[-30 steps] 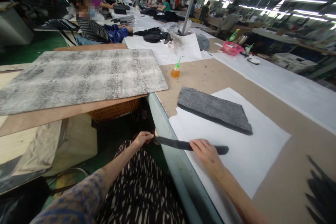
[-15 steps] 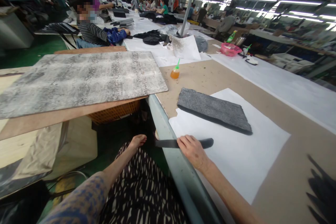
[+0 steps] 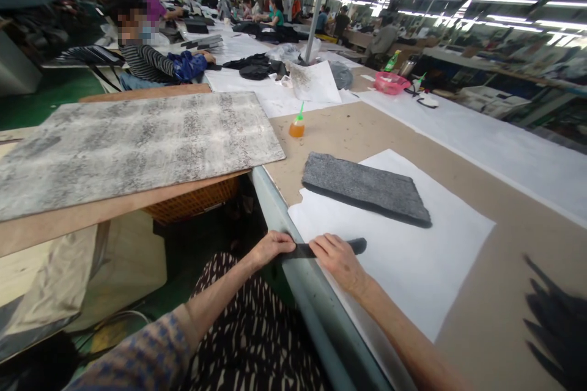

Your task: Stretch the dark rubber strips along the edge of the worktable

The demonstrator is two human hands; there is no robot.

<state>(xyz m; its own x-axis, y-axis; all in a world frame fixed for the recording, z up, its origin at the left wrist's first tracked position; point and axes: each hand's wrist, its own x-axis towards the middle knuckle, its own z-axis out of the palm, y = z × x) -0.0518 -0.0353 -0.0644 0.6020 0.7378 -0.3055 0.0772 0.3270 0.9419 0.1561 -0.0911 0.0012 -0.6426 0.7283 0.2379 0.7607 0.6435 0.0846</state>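
A dark grey, flat strip (image 3: 357,245) lies across the near edge of the table, its rounded right end over a white paper sheet (image 3: 403,275). My right hand (image 3: 338,260) is closed over the middle of the strip at the table edge. At the strip's left end, my left hand (image 3: 274,247) pinches it between thumb and fingers, beside the edge. The far end of the strip is partly hidden by that hand. Just beyond lies a neat stack of grey strips (image 3: 365,188), with a fuzzy top, partly on the paper.
A small bottle of orange liquid (image 3: 297,127) with a green nozzle stands on the brown table covering. A mottled board (image 3: 151,146) lies on the left. Dark pieces (image 3: 554,324) sit at the lower right. A co-worker in striped sleeves (image 3: 149,64) sits at the far left.
My left hand has moved right and up from over my lap and taken hold of the strip's left end. The right hand still holds the strip. The view has shifted slightly.
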